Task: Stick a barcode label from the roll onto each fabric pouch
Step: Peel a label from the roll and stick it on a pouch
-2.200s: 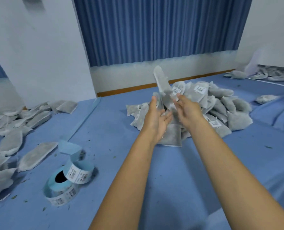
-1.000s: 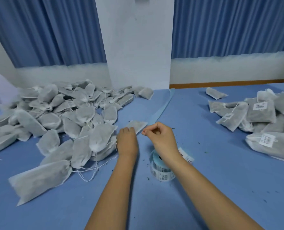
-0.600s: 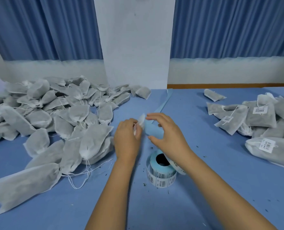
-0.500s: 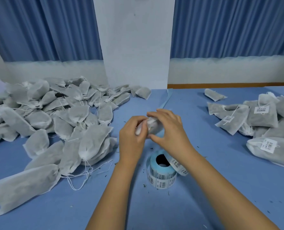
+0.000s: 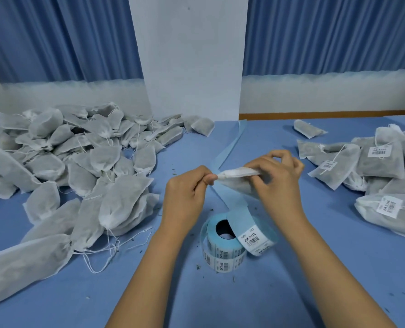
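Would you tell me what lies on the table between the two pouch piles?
Head view: the label roll and backing strip; left hand and right hand hold a pouch above.

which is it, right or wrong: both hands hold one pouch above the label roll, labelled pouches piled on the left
Wrong: the head view shows the labelled pouches piled on the right. The left hand and right hand do hold one pouch above the label roll.

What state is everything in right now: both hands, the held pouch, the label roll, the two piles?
Pouch: held above the table, no label showing.
Left hand: pinches the pouch's gathered end.
Right hand: grips the pouch's body.
Label roll: on the table, partly unwound.
Left pile: no labels showing.
Right pile: several pouches labelled.
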`<state>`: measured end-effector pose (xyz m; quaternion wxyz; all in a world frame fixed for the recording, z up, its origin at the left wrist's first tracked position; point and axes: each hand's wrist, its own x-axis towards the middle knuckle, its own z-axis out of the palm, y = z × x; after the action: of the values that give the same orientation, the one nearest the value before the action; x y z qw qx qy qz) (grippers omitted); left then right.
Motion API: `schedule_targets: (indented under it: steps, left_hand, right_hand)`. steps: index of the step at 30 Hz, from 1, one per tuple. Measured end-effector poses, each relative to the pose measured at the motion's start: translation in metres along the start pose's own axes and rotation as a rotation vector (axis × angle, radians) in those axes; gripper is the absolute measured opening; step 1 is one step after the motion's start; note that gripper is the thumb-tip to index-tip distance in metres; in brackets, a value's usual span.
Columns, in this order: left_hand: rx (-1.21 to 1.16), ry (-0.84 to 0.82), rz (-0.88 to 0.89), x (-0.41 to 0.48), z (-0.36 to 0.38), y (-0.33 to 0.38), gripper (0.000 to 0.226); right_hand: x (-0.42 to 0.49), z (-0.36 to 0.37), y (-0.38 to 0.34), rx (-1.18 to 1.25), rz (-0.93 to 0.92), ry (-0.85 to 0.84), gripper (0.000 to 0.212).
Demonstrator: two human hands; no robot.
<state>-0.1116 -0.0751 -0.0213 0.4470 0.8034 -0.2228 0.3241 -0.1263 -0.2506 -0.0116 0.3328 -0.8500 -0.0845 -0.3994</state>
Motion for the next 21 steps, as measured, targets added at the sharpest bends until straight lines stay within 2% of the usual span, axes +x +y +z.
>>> schedule_targets:
  steps: [2, 6, 8, 12, 16, 18, 21]
  left_hand:
    - [-0.113, -0.009, -0.056, -0.003, 0.004, 0.007, 0.026]
    - [-0.815, -0.112, -0.338, -0.002, 0.01, 0.018, 0.026]
    - [-0.952, -0.153, -0.387, -0.001, 0.011, 0.019, 0.028]
    - [-0.793, -0.174, -0.324, -0.005, 0.013, 0.021, 0.025]
    - [-0.43, -0.179, -0.016, -0.009, 0.017, 0.019, 0.02]
    - [-0.414, -0.226, 0.03, -0.011, 0.019, 0.021, 0.02]
    - [-0.502, -0.214, -0.017, -0.012, 0.02, 0.024, 0.02]
  right_hand:
    - [-0.003, 0.001, 0.003, -0.037, -0.001, -0.006, 0.019]
    - [-0.009, 0.001, 0.008, -0.091, 0.061, -0.051, 0.018]
    - [-0.009, -0.001, 0.009, -0.031, 0.07, -0.11, 0.016]
    - [-0.011, -0.007, -0.006, 0.218, 0.004, -0.233, 0.041]
    - [-0.016, -0.006, -0.016, 0.434, 0.095, -0.263, 0.04]
    - [-0.017, -0.005, -0.02, 0.571, 0.172, -0.269, 0.037]
    - [-0.014, -0.004, -0.021, 0.716, 0.318, -0.205, 0.03]
